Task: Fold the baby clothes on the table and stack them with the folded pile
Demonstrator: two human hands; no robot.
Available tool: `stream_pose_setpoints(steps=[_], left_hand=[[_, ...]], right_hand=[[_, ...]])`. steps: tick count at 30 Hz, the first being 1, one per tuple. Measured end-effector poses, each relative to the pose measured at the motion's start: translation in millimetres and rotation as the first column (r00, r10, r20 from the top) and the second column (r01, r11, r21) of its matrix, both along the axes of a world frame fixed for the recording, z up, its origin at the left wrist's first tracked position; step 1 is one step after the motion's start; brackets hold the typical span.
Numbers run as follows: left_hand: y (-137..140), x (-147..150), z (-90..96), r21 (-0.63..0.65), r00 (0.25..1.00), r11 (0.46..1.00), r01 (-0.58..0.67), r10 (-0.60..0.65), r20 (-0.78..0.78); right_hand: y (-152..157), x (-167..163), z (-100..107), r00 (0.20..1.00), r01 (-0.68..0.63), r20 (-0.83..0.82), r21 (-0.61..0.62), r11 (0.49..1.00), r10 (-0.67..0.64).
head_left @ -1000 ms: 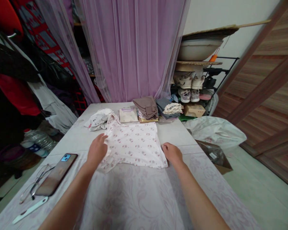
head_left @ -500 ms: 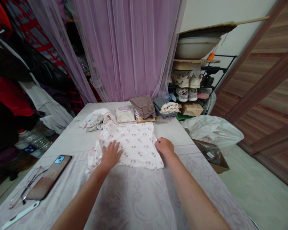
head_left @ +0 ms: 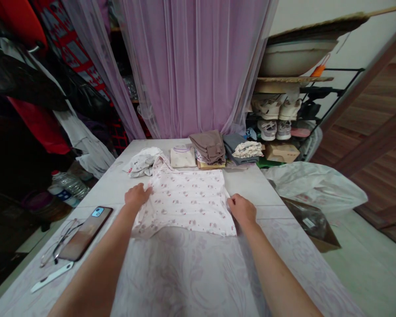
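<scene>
A white shirt with a small pinkish-brown print [head_left: 188,200] lies spread on the table. Its upper left corner is bunched and its lower left part is wrinkled. At its left edge, my left hand [head_left: 137,194] is closed on the fabric, fingertips partly hidden. My right hand [head_left: 242,209] pinches the opposite side edge. Beyond the shirt, a crumpled white printed garment [head_left: 143,162] lies at the left, beside a small folded cream garment [head_left: 182,157]. To the right of these, folded brown clothing [head_left: 208,146] tops a pile.
A folded dark grey garment [head_left: 233,143] with a ruffled cream cloth [head_left: 248,149] is at the table's far right. A phone [head_left: 86,233], eyeglasses [head_left: 61,242] and a white-handled tool [head_left: 52,277] lie at the left. A cardboard box [head_left: 323,237] stands on the floor to the right.
My left hand has gone from lying flat on the shirt to gripping its left edge, and the left part is now spread wider. My right hand stays on the right edge. The view has shifted.
</scene>
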State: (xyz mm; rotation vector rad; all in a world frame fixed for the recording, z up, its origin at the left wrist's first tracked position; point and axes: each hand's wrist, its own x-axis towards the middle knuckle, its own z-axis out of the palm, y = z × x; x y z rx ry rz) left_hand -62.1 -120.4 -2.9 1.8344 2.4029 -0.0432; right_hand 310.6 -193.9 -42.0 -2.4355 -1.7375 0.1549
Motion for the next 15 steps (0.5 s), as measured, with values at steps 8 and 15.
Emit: stream_pose_setpoints(steps=[8, 15], left_hand=[[29, -2, -7.5, -0.011, 0.983, 0.998, -0.068, 0.069, 0.169], [30, -9, -13.9, 0.057, 0.992, 0.993, -0.106, 0.102, 0.074]], right_hand=[[-1, -1, -8, 0.999, 0.034, 0.003, 0.063, 0.997, -0.034], [0, -2, -8, 0.998, 0.064, -0.025, 0.057, 0.996, -0.062]])
